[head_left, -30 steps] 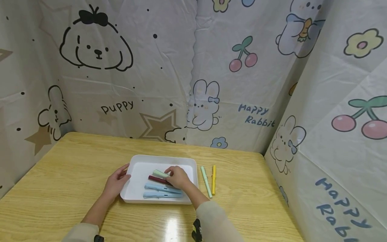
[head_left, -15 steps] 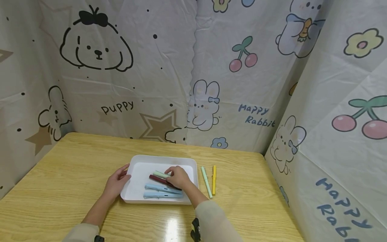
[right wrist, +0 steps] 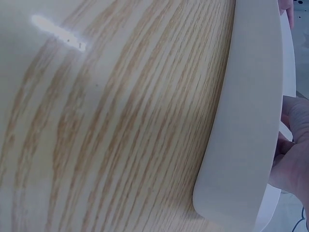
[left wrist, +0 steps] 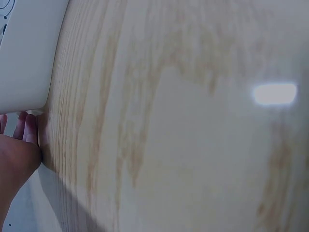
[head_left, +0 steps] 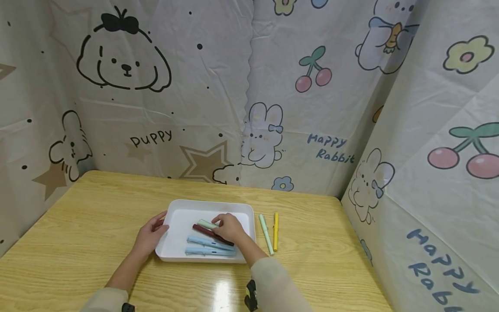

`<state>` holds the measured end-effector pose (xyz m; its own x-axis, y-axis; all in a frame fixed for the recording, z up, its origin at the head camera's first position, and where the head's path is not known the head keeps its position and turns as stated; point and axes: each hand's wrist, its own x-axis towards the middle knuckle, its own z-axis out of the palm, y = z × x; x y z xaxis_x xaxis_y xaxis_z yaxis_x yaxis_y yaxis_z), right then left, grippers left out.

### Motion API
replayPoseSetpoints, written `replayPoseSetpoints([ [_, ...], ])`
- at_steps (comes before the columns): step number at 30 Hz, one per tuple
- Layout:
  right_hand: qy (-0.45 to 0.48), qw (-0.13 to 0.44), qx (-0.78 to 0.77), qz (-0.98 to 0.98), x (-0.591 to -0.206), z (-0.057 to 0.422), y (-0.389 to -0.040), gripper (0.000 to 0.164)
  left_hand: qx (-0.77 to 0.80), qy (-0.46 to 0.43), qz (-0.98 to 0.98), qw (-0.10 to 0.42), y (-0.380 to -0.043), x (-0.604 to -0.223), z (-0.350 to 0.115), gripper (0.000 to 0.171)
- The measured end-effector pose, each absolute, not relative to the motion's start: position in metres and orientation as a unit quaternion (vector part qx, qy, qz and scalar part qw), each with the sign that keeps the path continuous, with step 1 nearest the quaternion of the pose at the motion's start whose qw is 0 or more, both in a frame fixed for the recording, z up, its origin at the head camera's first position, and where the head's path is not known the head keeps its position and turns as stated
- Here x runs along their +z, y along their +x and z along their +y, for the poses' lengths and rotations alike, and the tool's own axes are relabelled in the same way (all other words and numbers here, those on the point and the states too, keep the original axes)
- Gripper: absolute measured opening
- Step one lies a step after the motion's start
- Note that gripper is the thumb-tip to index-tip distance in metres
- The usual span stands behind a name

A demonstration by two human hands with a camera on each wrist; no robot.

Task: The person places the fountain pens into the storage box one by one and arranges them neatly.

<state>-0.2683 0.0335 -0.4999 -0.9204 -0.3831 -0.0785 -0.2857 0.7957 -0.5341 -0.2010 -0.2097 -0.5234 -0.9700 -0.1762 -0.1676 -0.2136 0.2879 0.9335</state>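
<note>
A white tray (head_left: 181, 255) lies on the table. At its left end my left hand (head_left: 150, 234) grips the wall, thumb over the rim and fingers outside. My right hand (head_left: 231, 229) reaches into the tray, its curled fingers pinching the right end of a light green pen (head_left: 206, 224), which they partly cover. Just below that hand lies a dark red pen (head_left: 206, 232), slanting down to the right. Two light blue pens (head_left: 210, 243) lie nearer the front wall. In the right wrist view, the tray's wall (right wrist: 241, 121) hides the fingertips and pens.
Right of the tray, another light green pen (head_left: 266, 234) and a yellow pen (head_left: 276, 232) lie on the wooden table (head_left: 319, 260). Printed cloth (head_left: 210, 108) hangs behind the table and along both sides.
The dark red pen has turned, its right end swinging toward the front and out from under my right hand. The light green pen has shifted slightly. My left hand stays put.
</note>
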Motion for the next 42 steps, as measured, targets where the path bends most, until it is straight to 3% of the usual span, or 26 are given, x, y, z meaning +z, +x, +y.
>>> replayPoseSetpoints([
  [18, -0.165, 0.096, -0.318, 0.929, -0.485, 0.041, -0.263, 0.024, 0.576, -0.117, 0.809, 0.01, -0.201, -0.522, -0.209, 0.053],
  [42, -0.191, 0.051, -0.363, 0.911, -0.461, 0.063, -0.264, 0.028, 0.574, -0.118, 0.81, 0.015, -0.202, -0.525, -0.21, 0.053],
])
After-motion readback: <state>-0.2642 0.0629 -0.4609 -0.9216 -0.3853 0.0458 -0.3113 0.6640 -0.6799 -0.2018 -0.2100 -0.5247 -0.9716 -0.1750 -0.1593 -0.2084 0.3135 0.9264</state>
